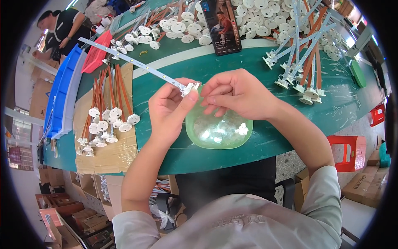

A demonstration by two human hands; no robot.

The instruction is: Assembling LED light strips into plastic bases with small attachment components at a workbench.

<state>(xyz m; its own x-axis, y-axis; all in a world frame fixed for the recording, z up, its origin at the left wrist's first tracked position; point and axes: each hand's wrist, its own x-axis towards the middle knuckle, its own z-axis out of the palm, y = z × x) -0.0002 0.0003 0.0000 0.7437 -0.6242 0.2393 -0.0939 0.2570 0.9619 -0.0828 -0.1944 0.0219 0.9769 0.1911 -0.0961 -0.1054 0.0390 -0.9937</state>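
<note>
Closely, we find the left hand [172, 104] pinched, thumb and fingers clamped on the white end piece [190, 89] of a slim light strip [137, 63]. That piece lies right between the fingertips, and the strip slants away to the upper left; we take this grip at the end as a way of keeping it steady and facing the other hand. Just beside it, the right hand [239, 94] is curled, thumb near the index finger; we cannot tell whether anything small sits between them.

Below both hands is a pale green bowl [224, 143] with a few small white pieces [241, 129] at its right, probably placed for easy reach. Farther out on the green table [269, 129], we see brown strips with white discs [116, 113] on cardboard [105, 164] at the left, a crossed bundle of strips [297, 41] at the right, and a heap of discs [261, 30] behind a lit phone [222, 27], seemingly turned for viewing.
</note>
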